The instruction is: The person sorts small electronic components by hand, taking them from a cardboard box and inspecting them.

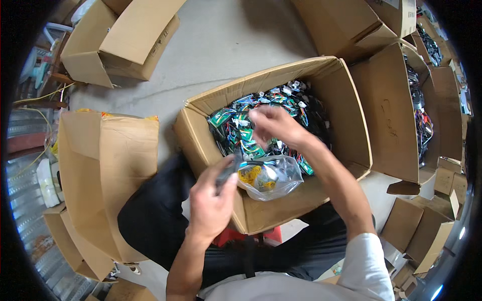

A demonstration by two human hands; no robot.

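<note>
A large cardboard box [351, 115] stands between my knees. Inside it lies a heap of green circuit boards with coloured wires [241, 108] and small white connectors. My left hand [208, 203] is closed around a dark, blurred piece [225, 175] at the box's near left wall. A black cable with light blue parts [258, 163] reaches right from near that piece. Below the cable, a clear plastic bag [273, 188] with yellow bands or wires [251, 174] rests by the near wall. Over the heap, my right hand [276, 125] has bent fingers, smeared by motion; whether they hold anything is unclear.
To the left stands an open cardboard box [128, 170], and another open box [135, 40] is at the far left. On the right, a box [386, 115] holds dark parts and wires [422, 125]. More cartons [419, 231] crowd the lower right.
</note>
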